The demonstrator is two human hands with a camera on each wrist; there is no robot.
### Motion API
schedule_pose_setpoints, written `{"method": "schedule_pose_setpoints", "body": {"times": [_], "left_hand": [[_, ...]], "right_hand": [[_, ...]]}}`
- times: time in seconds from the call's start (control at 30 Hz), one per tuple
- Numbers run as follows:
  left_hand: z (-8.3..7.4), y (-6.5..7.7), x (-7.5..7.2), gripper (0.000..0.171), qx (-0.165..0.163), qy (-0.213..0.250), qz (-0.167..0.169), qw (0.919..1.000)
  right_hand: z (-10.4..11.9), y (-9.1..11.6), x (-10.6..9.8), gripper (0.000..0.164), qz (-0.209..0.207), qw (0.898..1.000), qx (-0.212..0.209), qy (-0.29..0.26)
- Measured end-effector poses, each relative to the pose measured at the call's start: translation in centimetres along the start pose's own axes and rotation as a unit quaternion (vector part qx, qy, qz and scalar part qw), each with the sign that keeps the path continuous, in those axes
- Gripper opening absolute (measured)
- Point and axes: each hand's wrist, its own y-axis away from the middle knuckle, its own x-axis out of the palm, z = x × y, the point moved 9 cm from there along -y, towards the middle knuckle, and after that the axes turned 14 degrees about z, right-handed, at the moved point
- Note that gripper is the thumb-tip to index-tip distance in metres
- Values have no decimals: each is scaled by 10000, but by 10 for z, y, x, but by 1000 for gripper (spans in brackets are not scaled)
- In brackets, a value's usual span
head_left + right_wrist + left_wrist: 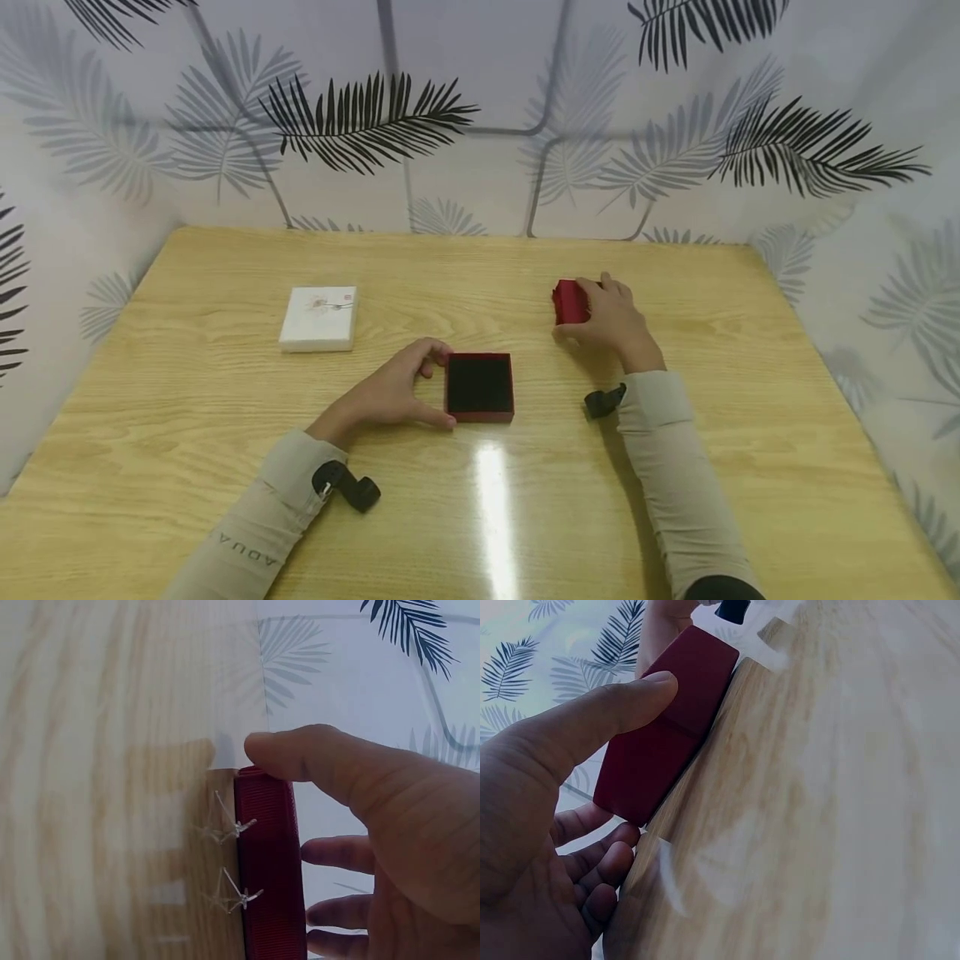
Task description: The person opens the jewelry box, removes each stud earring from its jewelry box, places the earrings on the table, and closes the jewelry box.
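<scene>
A square red box with a black inside (pixel 480 383) lies near the table's middle. My left hand (pixel 382 390) holds it at its left side, thumb at the front corner and curled fingers at the back corner. In the left wrist view the thumb (pixel 641 701) lies along its red side wall. Farther right, my right hand (pixel 609 321) reaches over a small red block (pixel 572 302) with a ruffled left edge, thumb in front and fingers at the back. In the right wrist view this block has a ribbed red side (pixel 266 862) with two white thread-like bits sticking out; the hand hides its right part.
A flat white box (pixel 318 318) with a flower print lies at the back left of the wooden table (pixel 187 467). White cloth (pixel 480 75) with leaf patterns hangs behind the table and at its sides. Dark camera mounts (pixel 356 487) sit on both wrists.
</scene>
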Motion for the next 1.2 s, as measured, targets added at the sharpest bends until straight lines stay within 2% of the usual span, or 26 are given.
{"method": "schedule_pose_setpoints", "body": {"times": [0.33, 0.7, 1.2], "left_hand": [[-1, -1, 1, 90, -32, -19, -23, 10000], [0, -1, 2, 90, -30, -42, -27, 10000], [0, -1, 1, 90, -104, -28, -32, 9999]], "right_hand": [[2, -6, 0, 89, 188, 9992, -323, 143], [-5, -13, 4, 91, 235, 9988, -419, -3], [-2, -8, -5, 91, -168, 9982, -573, -50]]}}
